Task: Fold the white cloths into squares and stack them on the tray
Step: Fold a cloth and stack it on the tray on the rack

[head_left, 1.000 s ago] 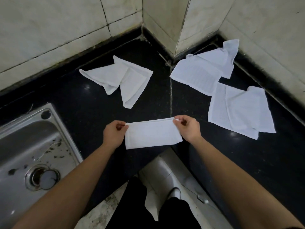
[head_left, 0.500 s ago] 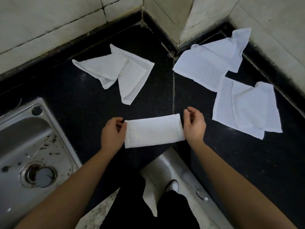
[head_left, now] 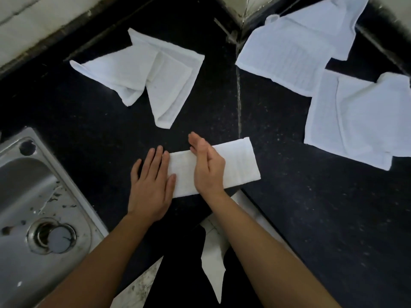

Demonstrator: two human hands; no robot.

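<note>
The folded cloth (head_left: 238,163) lies as a long narrow strip on the black counter (head_left: 89,121), close to the front edge and directly ahead of me, its right end tilted slightly away from me. My left hand (head_left: 151,185) lies flat, palm down, fingers straight and a little spread. Most of it rests on the counter, with the thumb and first finger touching the left end of the strip. My right hand (head_left: 208,167) stands on its edge across the middle of the strip, palm facing left, fingers straight and held together, pointing away from me. Neither hand curls round or pinches anything. Three more white cloths lie loose on the counter. A rumpled cloth (head_left: 155,72) sits behind the strip, well apart from it. A second cloth (head_left: 289,47) lies spread in the far corner against the tiled wall (head_left: 33,25). A third cloth (head_left: 355,118) lies to the right, and the second cloth's near edge overlaps it. A steel sink (head_left: 33,170) is set into the counter to my left, its drain (head_left: 52,237) visible.
</note>
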